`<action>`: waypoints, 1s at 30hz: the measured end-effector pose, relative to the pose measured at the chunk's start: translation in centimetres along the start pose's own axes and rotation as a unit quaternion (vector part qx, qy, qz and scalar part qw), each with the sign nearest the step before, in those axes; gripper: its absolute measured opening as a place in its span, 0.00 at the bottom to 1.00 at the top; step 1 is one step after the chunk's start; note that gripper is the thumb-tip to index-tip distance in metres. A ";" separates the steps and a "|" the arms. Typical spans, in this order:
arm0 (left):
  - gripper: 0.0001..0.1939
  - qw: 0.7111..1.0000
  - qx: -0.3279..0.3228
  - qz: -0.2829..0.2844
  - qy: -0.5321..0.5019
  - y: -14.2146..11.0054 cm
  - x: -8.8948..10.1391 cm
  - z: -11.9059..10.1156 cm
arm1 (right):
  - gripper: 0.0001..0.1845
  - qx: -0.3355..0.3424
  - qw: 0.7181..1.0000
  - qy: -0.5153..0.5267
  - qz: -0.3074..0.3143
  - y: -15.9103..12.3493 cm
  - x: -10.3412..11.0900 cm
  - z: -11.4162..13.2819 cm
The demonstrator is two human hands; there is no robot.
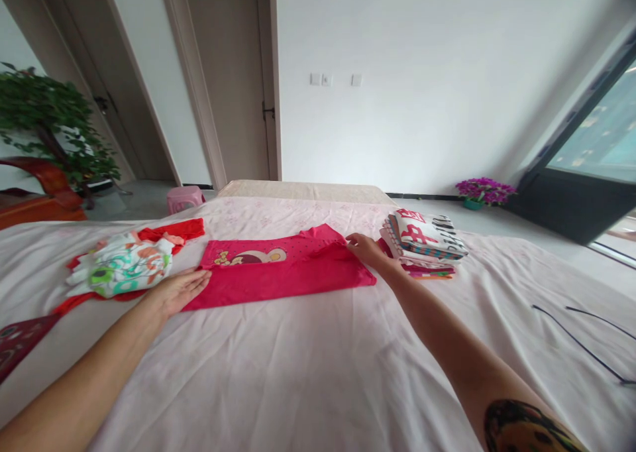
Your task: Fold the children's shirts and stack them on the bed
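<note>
A bright pink shirt (278,283) lies folded lengthwise on the bed, its near part laid over the far part. A cartoon print shows partly beyond the fold's edge. My left hand (185,289) is at the shirt's left end, fingers fairly straight, with the cloth edge between thumb and fingers. At the right end, my right hand (366,250) has bent fingers closed on the shirt near its upper corner. Some fingertips are hidden by cloth. Just beyond my right hand stands a stack of folded clothes (422,240), topped by a white piece with red and black lettering.
Left of the shirt sits a bunched white patterned garment (132,264) over red cloth (186,228). A dark red printed garment (24,339) lies at the left edge. Black cords (576,342) rest on the pale sheet (308,386) at right. Beyond are a pink stool (185,199) and purple flowers (485,190).
</note>
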State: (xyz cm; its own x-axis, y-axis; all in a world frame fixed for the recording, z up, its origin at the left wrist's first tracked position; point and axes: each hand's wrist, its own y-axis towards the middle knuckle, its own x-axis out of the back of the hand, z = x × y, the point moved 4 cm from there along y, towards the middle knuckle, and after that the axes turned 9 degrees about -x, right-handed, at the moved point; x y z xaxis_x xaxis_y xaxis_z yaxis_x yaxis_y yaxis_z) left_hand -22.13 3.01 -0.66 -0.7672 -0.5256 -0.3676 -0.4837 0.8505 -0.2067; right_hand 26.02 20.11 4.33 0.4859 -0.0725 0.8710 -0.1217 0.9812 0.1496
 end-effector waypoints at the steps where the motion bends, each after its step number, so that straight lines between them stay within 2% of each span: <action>1: 0.23 0.999 -0.020 -0.002 0.041 -0.3 0.1 0.1 | 0.19 0.015 1.000 -0.021 -0.016 -0.6 0.0 -0.1; 3: 0.31 0.983 -0.088 0.012 0.160 -1.4 0.5 0.0 | 0.20 0.063 0.996 -0.047 -0.030 -2.5 0.3 0.0; 5: 0.32 0.931 -0.169 0.078 0.315 -2.8 0.9 -0.4 | 0.18 0.127 0.991 -0.050 -0.007 -5.0 0.5 0.3; 6: 0.29 0.889 -0.204 0.121 0.391 -3.5 1.0 -0.5 | 0.18 0.159 0.986 -0.054 0.018 -6.3 0.6 0.5; 8: 0.21 0.781 -0.274 0.193 0.528 -5.0 1.1 -0.5 | 0.19 0.207 0.973 -0.086 0.052 -8.5 0.4 0.7; 10: 0.15 0.664 -0.342 0.216 0.628 -6.2 1.1 -0.6 | 0.20 0.223 0.965 -0.119 0.065 -9.8 0.2 0.7; 11: 0.14 0.616 -0.369 0.216 0.662 -6.5 0.9 -0.6 | 0.20 0.219 0.965 -0.130 0.065 -10.1 0.1 0.7; 12: 0.13 0.579 -0.386 0.215 0.685 -6.7 0.8 -0.7 | 0.20 0.212 0.966 -0.138 0.062 -10.2 0.0 0.7; 14: 0.12 0.537 -0.408 0.214 0.707 -6.7 0.4 -0.9 | 0.20 0.200 0.967 -0.150 0.046 -10.2 0.1 0.7; 16: 0.11 0.527 -0.418 0.219 0.707 -6.8 0.1 -1.2 | 0.20 0.208 0.965 -0.157 0.024 -10.3 0.7 1.0; 20: 0.11 0.533 -0.416 0.251 0.693 -8.5 0.8 -1.9 | 0.20 0.247 0.959 -0.136 0.002 -12.3 2.4 1.0; 22: 0.11 0.535 -0.395 0.278 0.693 -10.1 1.5 -2.0 | 0.19 0.261 0.957 -0.125 0.020 -14.0 2.9 0.5; 26: 0.10 0.552 -0.315 0.328 0.699 -12.7 2.8 -1.5 | 0.20 0.267 0.954 -0.109 0.085 -16.7 3.6 -0.5; 28: 0.11 0.567 -0.284 0.336 0.697 -12.9 2.8 -1.5 | 0.20 0.252 0.957 -0.098 0.103 -17.1 4.2 -0.4; 30: 0.13 0.588 -0.275 0.330 0.685 -12.3 1.9 -1.5 | 0.18 0.227 0.966 -0.077 0.099 -16.8 4.7 0.4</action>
State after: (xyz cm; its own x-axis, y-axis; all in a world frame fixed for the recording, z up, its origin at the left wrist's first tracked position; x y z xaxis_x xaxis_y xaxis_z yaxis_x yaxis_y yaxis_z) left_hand -18.22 -8.50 2.53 -0.3011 0.0727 0.9508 0.3363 0.9411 0.0345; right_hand 30.06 3.26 6.12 0.2842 0.0494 0.9575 -0.5831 0.8016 0.1317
